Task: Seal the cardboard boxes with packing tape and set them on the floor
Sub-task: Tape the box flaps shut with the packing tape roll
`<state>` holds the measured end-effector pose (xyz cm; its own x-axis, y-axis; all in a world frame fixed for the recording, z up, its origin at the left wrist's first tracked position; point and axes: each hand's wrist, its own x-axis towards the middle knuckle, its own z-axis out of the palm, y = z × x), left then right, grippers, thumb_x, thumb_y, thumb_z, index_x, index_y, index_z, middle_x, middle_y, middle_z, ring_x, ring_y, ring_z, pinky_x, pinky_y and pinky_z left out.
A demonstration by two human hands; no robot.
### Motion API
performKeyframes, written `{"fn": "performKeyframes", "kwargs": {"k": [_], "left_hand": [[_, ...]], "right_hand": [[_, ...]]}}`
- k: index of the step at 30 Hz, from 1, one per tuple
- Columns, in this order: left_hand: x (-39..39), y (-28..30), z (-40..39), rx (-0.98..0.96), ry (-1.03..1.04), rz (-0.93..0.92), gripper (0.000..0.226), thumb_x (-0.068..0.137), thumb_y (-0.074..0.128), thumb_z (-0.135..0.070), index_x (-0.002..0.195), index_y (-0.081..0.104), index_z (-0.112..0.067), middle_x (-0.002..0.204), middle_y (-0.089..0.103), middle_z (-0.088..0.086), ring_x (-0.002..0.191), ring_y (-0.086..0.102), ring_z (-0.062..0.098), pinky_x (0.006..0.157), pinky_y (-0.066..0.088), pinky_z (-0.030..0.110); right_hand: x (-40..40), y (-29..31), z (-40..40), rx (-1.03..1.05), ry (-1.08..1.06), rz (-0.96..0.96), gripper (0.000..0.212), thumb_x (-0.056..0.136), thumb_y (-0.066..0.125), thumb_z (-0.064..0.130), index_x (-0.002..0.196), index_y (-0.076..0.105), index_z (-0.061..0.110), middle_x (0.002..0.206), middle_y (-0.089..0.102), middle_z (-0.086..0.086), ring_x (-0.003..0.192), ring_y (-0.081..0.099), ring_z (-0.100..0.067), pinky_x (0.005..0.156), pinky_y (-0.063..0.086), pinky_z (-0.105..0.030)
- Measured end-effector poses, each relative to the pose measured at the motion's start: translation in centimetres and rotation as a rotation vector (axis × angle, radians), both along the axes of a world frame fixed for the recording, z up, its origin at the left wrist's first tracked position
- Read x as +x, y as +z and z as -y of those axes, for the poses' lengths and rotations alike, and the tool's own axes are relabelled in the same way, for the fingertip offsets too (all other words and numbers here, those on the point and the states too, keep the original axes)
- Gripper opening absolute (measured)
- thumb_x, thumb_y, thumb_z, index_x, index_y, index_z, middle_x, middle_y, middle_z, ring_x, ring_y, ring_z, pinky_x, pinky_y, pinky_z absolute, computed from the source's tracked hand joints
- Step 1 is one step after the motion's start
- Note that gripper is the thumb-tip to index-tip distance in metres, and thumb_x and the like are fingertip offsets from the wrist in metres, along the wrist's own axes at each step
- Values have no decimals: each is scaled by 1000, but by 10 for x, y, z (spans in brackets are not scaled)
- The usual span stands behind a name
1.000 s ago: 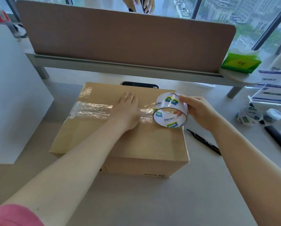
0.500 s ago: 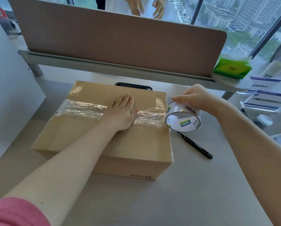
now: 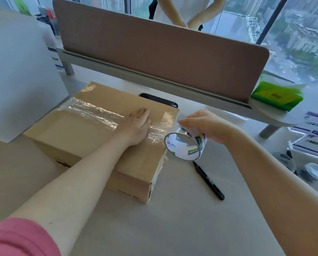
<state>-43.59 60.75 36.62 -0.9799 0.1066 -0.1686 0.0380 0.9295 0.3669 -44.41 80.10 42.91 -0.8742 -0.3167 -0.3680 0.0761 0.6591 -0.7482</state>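
Cardboard box (image 3: pixel 91 143) on the pale surface (image 3: pixel 173 218), one only, lid flaps closed, long axis running from near right to far left, near right corner closest to the camera. Clear tape strip (image 3: pixel 93 114) laid along that long axis across the top, wrinkled and shiny, reaching the right edge of the box. Left hand (image 3: pixel 137 128) flat on top of the box, fingers straight and together, pressing the strip down near its right end. Right hand (image 3: pixel 208 126) just past the right edge of the box, above the surface, fingers curled over one tape roll (image 3: pixel 186 145) and gripping it from above; open core of the roll tilted toward the camera. Tape stretched between roll and box top. One black marker (image 3: pixel 209 181) lying on the surface below the roll, pointing near right to far left, apart from the box. Dark phone-like slab (image 3: pixel 158 99) just behind the box. Green tissue pack (image 3: pixel 276 97) far right beside the brown divider panel (image 3: pixel 154 47). Further rolls at the right edge, too blurred to count. Pink sleeve (image 3: pixel 19 239) at lower left.
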Motion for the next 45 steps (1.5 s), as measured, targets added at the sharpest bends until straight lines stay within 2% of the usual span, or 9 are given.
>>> {"fn": "performKeyframes", "kwargs": {"k": [4,12,17,20,28,34,38,41,45], "left_hand": [[1,-1,-2,-26,21,18,52,102,15,-27,150,3,-13,159,-2,2,147,-3,12,118,-2,25],[-3,-1,-5,-210,-36,91,67,98,16,-46,149,-11,-12,159,-11,5,147,-9,16,119,-4,32],[-8,6,-14,-288,-73,89,64,101,21,-39,149,-9,-9,158,-16,7,147,-13,21,119,-6,39],[-7,5,-26,-129,-145,47,56,102,22,-23,149,-3,-7,159,-10,8,147,-9,19,118,-3,32],[-4,-5,-36,-258,-151,59,63,99,11,-45,149,-11,-12,158,-14,3,147,-13,16,118,-8,39],[-2,-1,-45,-326,-60,87,61,99,11,-45,149,-11,-17,158,-14,0,147,-10,20,117,-7,48],[6,4,-54,-213,100,25,58,99,23,-44,149,14,-17,159,6,6,145,8,28,117,11,44],[23,6,-64,86,299,-107,47,97,40,-37,133,48,-8,145,40,12,133,33,29,108,28,36],[59,15,-88,419,545,-284,31,95,49,-26,119,58,-8,120,59,6,113,52,21,87,38,24]], "right_hand": [[-1,0,-9,205,61,-1,22,88,57,29,80,53,9,68,45,-5,63,41,-18,63,33,-26],[-1,-30,-18,384,93,109,31,90,53,37,99,62,9,93,55,-5,88,51,-21,82,40,-29],[-5,-42,-16,425,83,150,29,89,54,39,77,58,12,71,52,2,75,50,-21,70,40,-27],[-8,-49,-14,426,55,149,32,88,54,40,78,59,10,71,51,0,77,50,-23,72,39,-27],[-13,-60,-14,443,17,198,42,85,58,44,61,48,11,67,46,-2,65,45,-20,66,39,-27],[-8,-65,-30,142,-49,206,36,87,55,44,80,61,9,73,57,-4,68,52,-21,66,42,-27],[-2,-68,-47,-112,-40,213,23,91,54,22,71,58,11,67,60,-3,64,56,-18,63,43,-24],[1,-67,-54,-135,0,192,22,90,55,19,70,59,11,72,61,-7,70,57,-20,70,44,-27],[5,-69,-58,-181,-12,111,27,89,57,21,65,54,9,66,55,-8,63,50,-21,63,39,-28]]}}
